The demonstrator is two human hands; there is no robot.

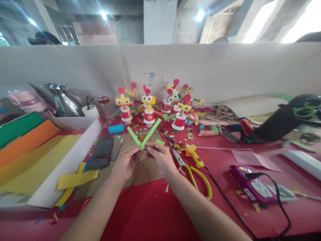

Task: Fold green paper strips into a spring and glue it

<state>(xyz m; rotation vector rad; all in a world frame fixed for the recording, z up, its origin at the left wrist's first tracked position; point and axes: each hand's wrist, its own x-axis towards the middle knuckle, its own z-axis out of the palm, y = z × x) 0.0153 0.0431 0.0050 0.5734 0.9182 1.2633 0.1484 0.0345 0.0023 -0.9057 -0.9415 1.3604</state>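
Observation:
Between my hands, two light green paper strips [152, 132] meet at their lower ends in a V shape. My left hand [130, 158] pinches the joint from the left, and my right hand [160, 155] pinches it from the right. Both hands are above a brown cardboard sheet [146, 172]. Just beyond the strips lies a small folded paper spring [143, 135] with gold and dark stripes. Several red paper-cup figures [149, 115] with yellow heads and springy paper arms stand farther back.
Yellow-handled scissors [200, 182] and a yellow glue gun [194, 155] lie right of my hands. A phone [101, 152] and a white box [62, 167] of coloured paper sit left. A purple power strip [253, 187] with cables is at right. A steel jug [65, 100] stands behind.

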